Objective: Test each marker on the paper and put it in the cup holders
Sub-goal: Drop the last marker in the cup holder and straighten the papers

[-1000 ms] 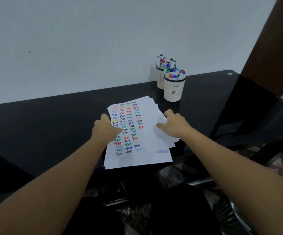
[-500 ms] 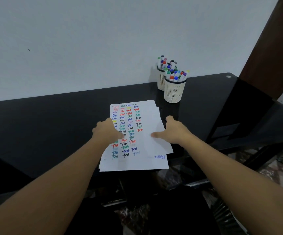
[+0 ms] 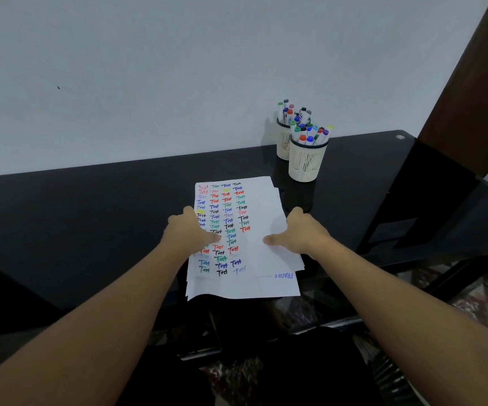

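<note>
The white sheets of paper (image 3: 262,218), covered in rows of coloured "Test" marks, lie in a loose stack on the black glass table (image 3: 90,224), long axis running away from me, near edge overhanging. My left hand (image 3: 191,231) rests on the left margin, my right hand (image 3: 298,234) on the right, thumbs spread inward; whether the fingers curl under I cannot tell. Two cream slotted cup holders (image 3: 305,162), full of capped markers (image 3: 310,136), stand beyond and right, nearer my right hand.
</note>
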Action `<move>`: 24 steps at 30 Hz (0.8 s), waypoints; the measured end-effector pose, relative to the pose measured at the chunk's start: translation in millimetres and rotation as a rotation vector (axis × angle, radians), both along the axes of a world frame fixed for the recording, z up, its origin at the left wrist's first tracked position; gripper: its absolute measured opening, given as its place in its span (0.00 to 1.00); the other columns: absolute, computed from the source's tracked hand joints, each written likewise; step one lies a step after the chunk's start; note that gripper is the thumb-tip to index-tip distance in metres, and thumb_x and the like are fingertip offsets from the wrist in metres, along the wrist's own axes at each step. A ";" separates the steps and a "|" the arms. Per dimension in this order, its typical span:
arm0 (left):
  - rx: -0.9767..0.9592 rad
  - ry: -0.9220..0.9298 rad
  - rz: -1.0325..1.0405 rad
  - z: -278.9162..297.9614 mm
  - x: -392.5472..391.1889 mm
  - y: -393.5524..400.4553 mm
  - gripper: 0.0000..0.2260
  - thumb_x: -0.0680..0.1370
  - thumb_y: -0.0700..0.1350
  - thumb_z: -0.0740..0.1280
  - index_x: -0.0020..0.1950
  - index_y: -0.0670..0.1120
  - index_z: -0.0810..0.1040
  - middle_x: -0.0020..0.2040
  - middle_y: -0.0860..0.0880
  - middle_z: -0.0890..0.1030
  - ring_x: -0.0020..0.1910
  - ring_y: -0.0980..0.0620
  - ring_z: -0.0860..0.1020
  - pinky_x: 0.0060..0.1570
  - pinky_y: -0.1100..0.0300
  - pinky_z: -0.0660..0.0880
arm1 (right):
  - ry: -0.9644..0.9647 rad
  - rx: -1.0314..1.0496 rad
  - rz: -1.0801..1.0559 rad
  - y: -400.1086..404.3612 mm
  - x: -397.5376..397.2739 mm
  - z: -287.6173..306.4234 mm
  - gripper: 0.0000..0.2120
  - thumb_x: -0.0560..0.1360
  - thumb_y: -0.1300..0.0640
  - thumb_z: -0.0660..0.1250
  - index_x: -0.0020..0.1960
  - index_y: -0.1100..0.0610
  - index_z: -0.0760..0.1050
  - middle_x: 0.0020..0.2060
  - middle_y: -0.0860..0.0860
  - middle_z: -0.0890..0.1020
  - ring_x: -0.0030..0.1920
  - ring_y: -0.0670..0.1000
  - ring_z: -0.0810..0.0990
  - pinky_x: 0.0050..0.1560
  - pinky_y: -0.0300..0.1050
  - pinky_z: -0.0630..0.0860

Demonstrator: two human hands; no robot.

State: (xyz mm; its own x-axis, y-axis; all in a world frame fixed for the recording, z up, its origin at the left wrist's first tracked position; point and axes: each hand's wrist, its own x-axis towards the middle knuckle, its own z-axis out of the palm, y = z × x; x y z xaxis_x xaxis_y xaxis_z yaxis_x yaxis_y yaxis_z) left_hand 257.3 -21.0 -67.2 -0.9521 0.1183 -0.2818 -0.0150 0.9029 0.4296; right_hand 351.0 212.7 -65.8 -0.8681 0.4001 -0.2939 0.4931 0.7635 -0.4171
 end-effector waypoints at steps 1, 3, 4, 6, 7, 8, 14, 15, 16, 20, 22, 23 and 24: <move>-0.012 -0.011 -0.009 1.1 1.7 -1.4 0.33 0.70 0.61 0.77 0.64 0.48 0.65 0.62 0.43 0.73 0.51 0.49 0.78 0.38 0.55 0.75 | 0.025 0.006 0.014 0.2 -2.2 -0.4 0.38 0.72 0.37 0.76 0.69 0.58 0.64 0.63 0.55 0.73 0.58 0.57 0.78 0.56 0.56 0.81; -0.081 0.025 -0.044 3.5 7.8 -4.4 0.40 0.69 0.66 0.75 0.72 0.49 0.62 0.67 0.41 0.67 0.60 0.45 0.73 0.49 0.51 0.76 | 0.077 0.040 0.043 -0.9 -6.2 -1.0 0.36 0.73 0.38 0.75 0.70 0.55 0.63 0.64 0.55 0.73 0.59 0.57 0.77 0.57 0.57 0.80; -0.130 0.085 -0.083 5.0 12.1 -6.0 0.44 0.68 0.69 0.73 0.75 0.50 0.59 0.69 0.41 0.65 0.65 0.42 0.69 0.57 0.47 0.74 | 0.087 0.051 0.050 -1.6 -7.9 -0.9 0.36 0.74 0.37 0.74 0.71 0.54 0.63 0.64 0.55 0.72 0.59 0.57 0.77 0.58 0.57 0.80; -0.149 0.151 -0.239 11.7 22.4 -8.9 0.51 0.66 0.75 0.69 0.80 0.54 0.52 0.73 0.44 0.60 0.71 0.41 0.61 0.67 0.42 0.68 | 0.073 0.038 0.056 -2.1 -10.1 -0.1 0.37 0.74 0.36 0.73 0.73 0.52 0.62 0.65 0.55 0.71 0.59 0.58 0.77 0.58 0.58 0.80; -0.100 0.103 -0.348 17.6 28.8 -9.9 0.52 0.65 0.76 0.69 0.81 0.57 0.50 0.76 0.47 0.57 0.74 0.42 0.56 0.70 0.40 0.64 | 0.064 0.029 0.059 -1.4 -10.5 -0.1 0.37 0.73 0.36 0.73 0.73 0.52 0.62 0.65 0.55 0.70 0.59 0.58 0.77 0.58 0.58 0.80; -0.050 0.027 -0.453 23.6 35.3 -9.5 0.52 0.64 0.76 0.70 0.81 0.60 0.50 0.79 0.50 0.54 0.77 0.42 0.51 0.73 0.37 0.60 | 0.059 0.025 0.063 -0.1 -10.2 -0.4 0.38 0.74 0.35 0.73 0.74 0.51 0.62 0.65 0.55 0.70 0.59 0.58 0.77 0.58 0.58 0.80; -0.190 -0.099 -0.707 22.3 51.0 0.5 0.57 0.58 0.76 0.75 0.80 0.66 0.49 0.80 0.56 0.49 0.79 0.47 0.45 0.76 0.37 0.55 | 0.055 0.048 0.098 2.2 -5.8 -1.2 0.38 0.75 0.34 0.70 0.77 0.51 0.64 0.68 0.54 0.69 0.61 0.57 0.77 0.56 0.52 0.79; -0.216 -0.084 -0.711 18.3 49.7 0.8 0.57 0.58 0.76 0.74 0.80 0.65 0.50 0.80 0.55 0.50 0.79 0.47 0.47 0.76 0.38 0.56 | 0.052 0.068 0.112 1.5 -4.5 -0.9 0.37 0.75 0.34 0.70 0.77 0.52 0.65 0.68 0.54 0.69 0.61 0.56 0.76 0.56 0.52 0.78; -0.235 -0.057 -0.718 15.8 48.4 0.5 0.55 0.59 0.76 0.74 0.80 0.65 0.51 0.80 0.54 0.51 0.78 0.47 0.48 0.76 0.39 0.56 | 0.051 0.087 0.125 0.5 -3.0 -0.3 0.37 0.75 0.34 0.70 0.76 0.52 0.65 0.68 0.54 0.69 0.60 0.56 0.76 0.56 0.51 0.78; -0.211 -0.005 -0.718 11.5 44.4 -3.3 0.51 0.62 0.76 0.73 0.79 0.64 0.56 0.78 0.54 0.54 0.77 0.47 0.51 0.75 0.41 0.57 | 0.047 0.115 0.164 1.0 3.6 -2.0 0.37 0.74 0.32 0.70 0.74 0.51 0.67 0.68 0.53 0.69 0.61 0.55 0.75 0.58 0.52 0.78; -0.198 -0.003 -0.708 8.8 42.7 -4.6 0.49 0.62 0.76 0.72 0.78 0.65 0.57 0.78 0.54 0.55 0.77 0.46 0.51 0.75 0.40 0.56 | 0.054 0.094 0.161 2.5 5.9 -3.8 0.37 0.73 0.32 0.71 0.74 0.50 0.68 0.68 0.53 0.68 0.63 0.55 0.74 0.59 0.51 0.77; -0.180 -0.008 -0.689 7.9 41.9 -4.9 0.49 0.62 0.76 0.72 0.78 0.65 0.58 0.78 0.55 0.56 0.76 0.46 0.52 0.75 0.40 0.57 | 0.067 0.086 0.160 3.4 6.5 -4.8 0.37 0.73 0.32 0.72 0.74 0.49 0.68 0.68 0.53 0.68 0.65 0.55 0.72 0.60 0.51 0.76; -0.154 -0.016 -0.661 7.7 40.9 -4.8 0.48 0.62 0.76 0.72 0.78 0.65 0.59 0.77 0.55 0.57 0.76 0.47 0.52 0.75 0.40 0.57 | 0.085 0.084 0.167 4.1 6.9 -5.8 0.36 0.73 0.33 0.72 0.74 0.48 0.68 0.68 0.53 0.67 0.67 0.56 0.70 0.62 0.52 0.75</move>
